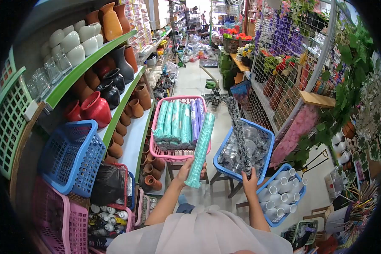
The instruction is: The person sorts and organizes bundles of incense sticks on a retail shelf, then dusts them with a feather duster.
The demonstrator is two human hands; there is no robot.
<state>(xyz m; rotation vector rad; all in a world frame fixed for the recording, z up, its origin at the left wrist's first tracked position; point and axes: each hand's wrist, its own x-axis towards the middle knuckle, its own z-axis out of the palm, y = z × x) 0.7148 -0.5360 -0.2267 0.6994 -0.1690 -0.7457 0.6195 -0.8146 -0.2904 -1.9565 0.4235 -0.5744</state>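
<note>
My left hand (185,171) is wrapped round the lower part of a long teal plastic-wrapped roll (202,148), held upright and slightly tilted. Just beyond it, a pink basket (173,158) holds a row of similar teal rolls (170,120) and several purple ones (194,118). In my right hand (250,182) is the lower end of a long, speckled black-and-grey fuzzy strip (240,146), which rises over a blue basket (228,169). Clear and dark-patterned rounded pieces (254,135) lie in that basket.
Shelves at left carry clay pots (136,109), white bowls (71,41) and red vases (95,105). A blue basket of white cylindrical vases (279,196) stands at lower right. Wire grid panels with artificial flowers (279,63) line the right side. A tiled aisle (189,78) runs ahead.
</note>
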